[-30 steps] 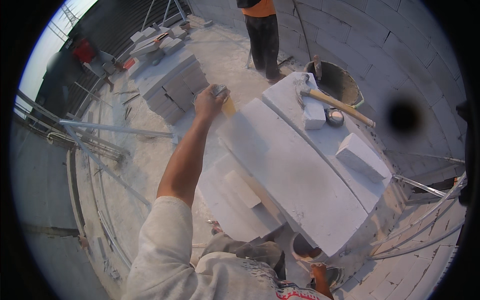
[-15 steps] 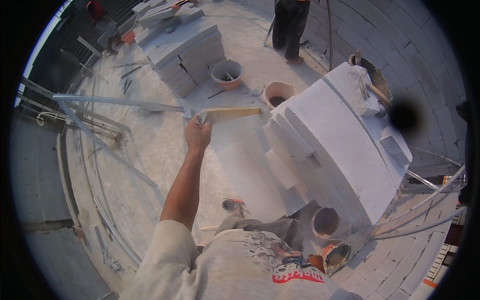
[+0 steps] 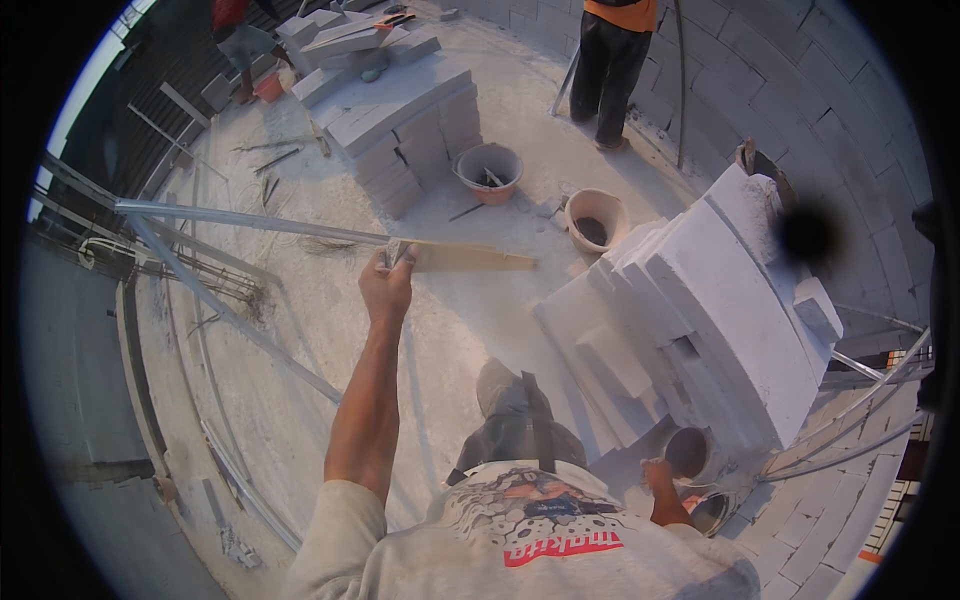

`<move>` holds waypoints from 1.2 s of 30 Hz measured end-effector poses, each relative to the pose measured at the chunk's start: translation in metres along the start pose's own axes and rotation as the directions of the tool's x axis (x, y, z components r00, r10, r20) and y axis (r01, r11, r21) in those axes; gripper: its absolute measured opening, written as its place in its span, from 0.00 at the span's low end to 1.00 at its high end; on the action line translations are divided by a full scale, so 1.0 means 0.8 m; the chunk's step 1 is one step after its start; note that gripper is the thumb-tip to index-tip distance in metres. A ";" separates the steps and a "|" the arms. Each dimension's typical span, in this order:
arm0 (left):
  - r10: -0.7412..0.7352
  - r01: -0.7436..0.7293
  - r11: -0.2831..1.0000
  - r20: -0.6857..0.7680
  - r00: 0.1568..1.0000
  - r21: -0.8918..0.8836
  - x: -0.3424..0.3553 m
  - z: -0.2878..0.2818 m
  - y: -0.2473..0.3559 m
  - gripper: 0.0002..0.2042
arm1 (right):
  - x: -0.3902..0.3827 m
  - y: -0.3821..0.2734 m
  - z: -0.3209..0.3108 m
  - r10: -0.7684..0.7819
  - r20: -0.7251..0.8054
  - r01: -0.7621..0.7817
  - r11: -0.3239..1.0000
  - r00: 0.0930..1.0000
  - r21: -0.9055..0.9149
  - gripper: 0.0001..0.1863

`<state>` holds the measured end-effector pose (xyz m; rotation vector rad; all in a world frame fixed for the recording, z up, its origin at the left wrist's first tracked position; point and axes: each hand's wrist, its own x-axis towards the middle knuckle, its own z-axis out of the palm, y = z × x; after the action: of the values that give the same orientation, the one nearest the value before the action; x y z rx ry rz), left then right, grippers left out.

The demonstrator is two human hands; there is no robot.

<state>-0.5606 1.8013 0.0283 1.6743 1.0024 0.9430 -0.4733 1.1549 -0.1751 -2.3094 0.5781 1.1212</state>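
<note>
My left hand (image 3: 386, 288) is closed round the grey handle of a hand saw (image 3: 475, 258), held out ahead of me. Its yellowish blade points right, tapering toward the tip and slightly blurred. My right hand (image 3: 657, 478) is low at my right side, close by the rim of a bucket (image 3: 690, 452) with a dark inside; its fingers are too small to read, and I cannot tell whether it touches the rim. To the right, a stack of white lightweight blocks (image 3: 720, 290) stands with a smaller block piece (image 3: 818, 308) on its edge.
Ahead are a bucket with tools (image 3: 487, 168), a bucket with dark contents (image 3: 597, 218) and another block stack (image 3: 410, 120). Metal bars (image 3: 240, 215) slant at the left. A person in dark trousers (image 3: 603, 70) stands near the block wall; another person (image 3: 240, 45) is far left.
My view has shifted, and my knee now shows below the saw. My right hand has come up and forward into fuller view beside the bucket. The saw remains in my left hand.
</note>
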 end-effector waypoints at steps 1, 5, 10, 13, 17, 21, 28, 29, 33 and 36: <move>0.029 -0.029 0.999 0.009 1.000 -0.017 0.026 -0.001 0.011 0.13 | -0.006 -0.006 0.020 0.033 0.035 -0.031 0.998 0.999 -0.061 0.11; 0.108 -0.107 0.994 0.038 0.993 -0.034 0.138 -0.010 0.031 0.12 | -0.016 -0.071 0.096 -0.041 0.174 0.100 0.934 0.984 -0.344 0.13; 0.069 -0.074 0.997 0.155 0.986 0.026 0.325 -0.021 0.047 0.15 | 0.024 -0.234 0.193 0.173 0.192 -0.156 0.983 0.966 -0.099 0.15; 0.070 -0.063 0.997 0.220 0.973 -0.038 0.406 -0.038 0.040 0.19 | 0.019 -0.336 0.232 -0.006 0.200 0.018 0.998 0.980 -0.057 0.14; 0.006 -0.030 0.980 0.125 0.992 0.196 0.504 -0.061 0.017 0.20 | -0.006 -0.484 0.238 -0.132 0.214 0.129 0.991 0.968 0.029 0.14; 0.024 -0.044 0.993 0.172 0.985 0.114 0.607 -0.061 -0.007 0.20 | -0.029 -0.543 0.234 -0.083 0.057 0.078 0.993 0.995 0.088 0.12; -0.028 -0.013 0.985 0.235 0.972 0.172 0.816 -0.042 -0.059 0.21 | -0.086 -0.504 0.306 0.172 -0.119 -0.134 0.952 0.978 0.276 0.11; -0.034 -0.004 0.988 0.243 0.969 0.154 0.849 -0.042 -0.072 0.22 | -0.110 -0.503 0.331 0.161 -0.130 -0.111 0.939 0.978 0.325 0.11; -0.122 0.083 0.988 0.347 0.930 0.127 0.988 -0.036 -0.136 0.27 | -0.230 -0.531 0.432 0.298 -0.119 -0.196 0.831 0.947 0.520 0.12; -0.286 0.275 0.958 0.311 0.906 0.081 1.082 -0.027 -0.206 0.30 | -0.307 -0.565 0.493 0.389 0.076 -0.384 0.826 0.918 0.411 0.14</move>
<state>-0.2923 2.6407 0.0005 1.5942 1.0062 0.4474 -0.5900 1.7846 -0.0724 -1.8669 1.2103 1.0287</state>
